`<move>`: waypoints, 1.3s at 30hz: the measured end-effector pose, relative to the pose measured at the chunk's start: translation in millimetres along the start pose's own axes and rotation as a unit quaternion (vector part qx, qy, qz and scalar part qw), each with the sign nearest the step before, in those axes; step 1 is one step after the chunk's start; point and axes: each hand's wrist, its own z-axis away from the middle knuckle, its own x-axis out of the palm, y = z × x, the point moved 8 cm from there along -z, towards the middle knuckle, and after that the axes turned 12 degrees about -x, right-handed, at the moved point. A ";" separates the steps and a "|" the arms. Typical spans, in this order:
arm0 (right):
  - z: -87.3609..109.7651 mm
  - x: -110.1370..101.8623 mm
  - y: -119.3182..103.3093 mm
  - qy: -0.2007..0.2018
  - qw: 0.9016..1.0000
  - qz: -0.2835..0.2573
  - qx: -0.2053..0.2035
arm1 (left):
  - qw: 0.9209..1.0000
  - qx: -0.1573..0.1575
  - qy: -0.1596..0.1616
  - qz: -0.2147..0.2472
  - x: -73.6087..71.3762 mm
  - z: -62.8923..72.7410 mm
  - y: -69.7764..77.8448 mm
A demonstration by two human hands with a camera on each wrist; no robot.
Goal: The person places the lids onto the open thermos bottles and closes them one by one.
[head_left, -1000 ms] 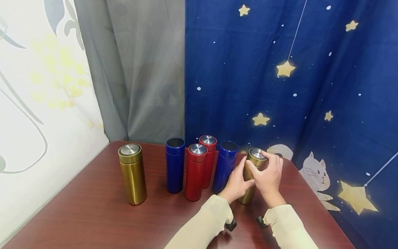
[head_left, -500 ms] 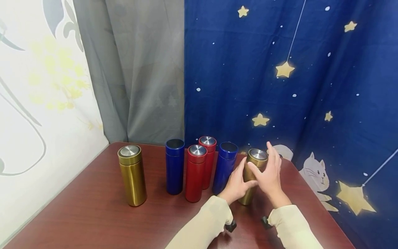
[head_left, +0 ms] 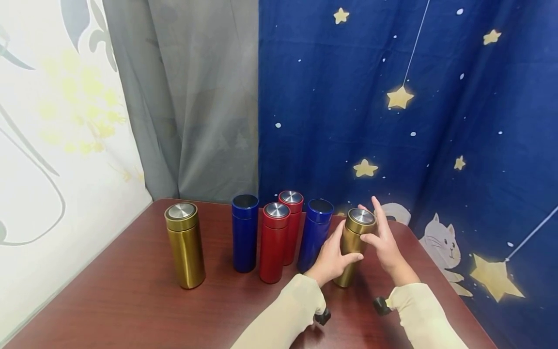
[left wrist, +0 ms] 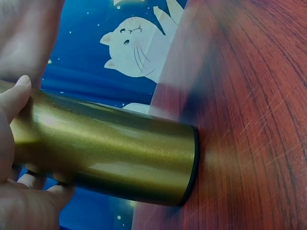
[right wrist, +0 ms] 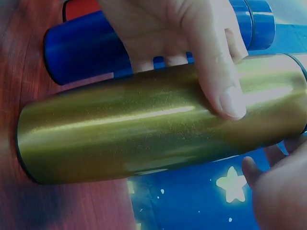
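A gold thermos flask [head_left: 352,241] with a silver-topped lid stands upright on the table at the right. My left hand [head_left: 330,259] grips its body from the left, and the thumb lies across the front, as the right wrist view shows of this flask [right wrist: 120,134]. On the other side, my right hand [head_left: 390,249] is beside the lid with fingers extended upward and the thumb near the neck. One of its fingertips shows behind the lid; whether it touches is unclear. In the left wrist view the flask's base [left wrist: 189,165] meets the tabletop.
Just left of my left hand stands a blue flask [head_left: 315,232]. Two red flasks, one in front [head_left: 273,252] and one behind [head_left: 295,223], come after it, then another blue flask [head_left: 245,237]. A second gold flask [head_left: 187,252] is far left. Curtains [head_left: 331,97] hang behind the table [head_left: 144,300].
My right hand has come off the top of the gold flask's lid, straightened its fingers and shifted slightly right. My left hand keeps its grip, and the flasks have stayed in place.
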 end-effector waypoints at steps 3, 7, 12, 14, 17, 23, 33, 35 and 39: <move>2.3 -1.1 -0.1 0.017 1.000 -0.008 -0.002 | 1.000 0.002 0.003 0.000 -0.4 0.1 -0.4; 5.5 -5.6 -2.0 0.050 0.999 -0.005 -0.003 | 1.000 0.005 0.007 -0.001 -1.1 -0.6 -1.0; 10.4 -11.6 -6.0 0.087 0.996 0.016 -0.011 | 1.000 0.008 0.012 -0.007 -2.0 -0.6 -1.6; 12.3 -13.7 -6.6 0.099 0.995 0.032 -0.013 | 1.000 0.008 0.012 -0.007 -1.9 -0.2 -1.5; 12.8 -15.2 -7.2 0.108 0.992 0.064 -0.020 | 1.000 0.009 0.012 -0.006 -1.4 -0.1 -1.1; 4.1 -7.1 -25.2 0.075 0.984 0.155 -0.043 | 1.000 0.002 0.002 -0.001 1.1 0.3 -0.2; -4.2 -3.3 -4.1 -0.034 0.995 0.091 -0.015 | 1.000 0.007 0.001 -0.005 1.3 -1.5 -2.1; -3.3 -4.0 2.3 -0.038 0.996 0.078 -0.005 | 1.000 0.008 0.001 -0.004 1.5 -1.5 -2.6; -3.6 -5.8 3.6 -0.036 0.995 0.092 0.003 | 1.000 0.008 0.002 -0.004 1.3 -1.2 -2.7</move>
